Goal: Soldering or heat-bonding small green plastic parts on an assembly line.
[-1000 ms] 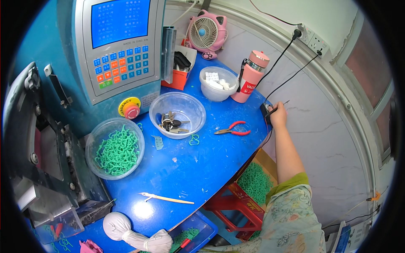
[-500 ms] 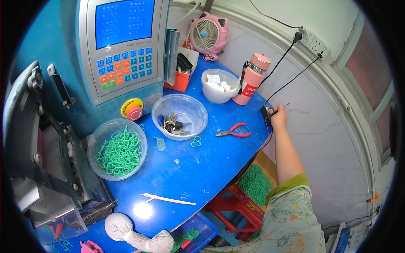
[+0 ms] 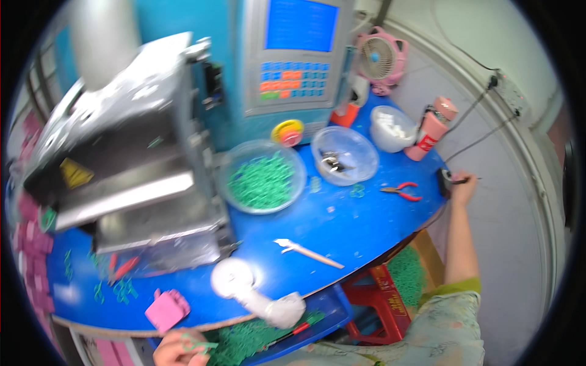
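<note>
At the right end of the blue table, my right hand (image 3: pixel 464 190) is closed around a slim dark pen-like tool with a thin tip. It is beside a small black box (image 3: pixel 445 181) at the table's edge. My left hand (image 3: pixel 180 348), low at the front edge, pinches a small green looped piece (image 3: pixel 200 346). Close by it are a pink block-shaped thing (image 3: pixel 167 310) and a blue tray (image 3: pixel 332 311) heaped with green pieces. A white cloth-wrapped bundle (image 3: pixel 233 278) lies just above the tray. Motion blurs the picture somewhat.
A machine with a metal press part (image 3: pixel 122 158) fills the left. Along the back stand a bowl of green pieces (image 3: pixel 261 180), a bowl with keys (image 3: pixel 360 160), a white bowl (image 3: pixel 390 131) and a pink bottle (image 3: pixel 431 129). Red-handled pliers (image 3: pixel 404 191) and a pale stick (image 3: pixel 314 255) lie about.
The view has swung left, bringing in more of the machine and the front edge. My left hand has come into view with a green piece. My right hand still holds the dark tool.
</note>
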Demonstrator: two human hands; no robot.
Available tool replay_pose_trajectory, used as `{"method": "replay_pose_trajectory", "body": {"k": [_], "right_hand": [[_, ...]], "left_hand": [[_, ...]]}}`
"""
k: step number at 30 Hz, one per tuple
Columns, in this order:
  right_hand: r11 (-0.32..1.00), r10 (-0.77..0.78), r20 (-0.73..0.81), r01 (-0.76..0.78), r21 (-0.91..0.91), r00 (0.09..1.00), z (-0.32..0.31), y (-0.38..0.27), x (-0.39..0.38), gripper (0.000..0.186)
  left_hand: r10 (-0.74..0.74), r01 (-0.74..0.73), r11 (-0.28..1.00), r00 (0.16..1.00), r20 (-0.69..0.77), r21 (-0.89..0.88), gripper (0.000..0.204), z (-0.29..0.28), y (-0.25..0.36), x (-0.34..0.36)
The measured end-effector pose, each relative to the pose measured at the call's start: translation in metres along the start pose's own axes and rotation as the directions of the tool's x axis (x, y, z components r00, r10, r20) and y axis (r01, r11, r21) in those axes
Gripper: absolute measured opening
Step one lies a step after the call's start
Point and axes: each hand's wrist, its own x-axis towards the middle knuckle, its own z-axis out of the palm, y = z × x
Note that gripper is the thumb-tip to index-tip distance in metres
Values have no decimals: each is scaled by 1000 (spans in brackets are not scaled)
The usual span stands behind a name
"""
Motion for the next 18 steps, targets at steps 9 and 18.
{"method": "replay_pose_trajectory", "body": {"k": [9, 18], "right_hand": [[410, -441, 575, -415, 812, 689, -92, -305, -135, 26], [595, -772, 623, -200, 778, 124, -141, -413, -292, 32]], "left_hand": [[21, 42, 893, 991, 134, -448, 21, 19, -22, -4], [178, -86, 871, 973, 147, -483, 18, 0, -21, -37]]}}
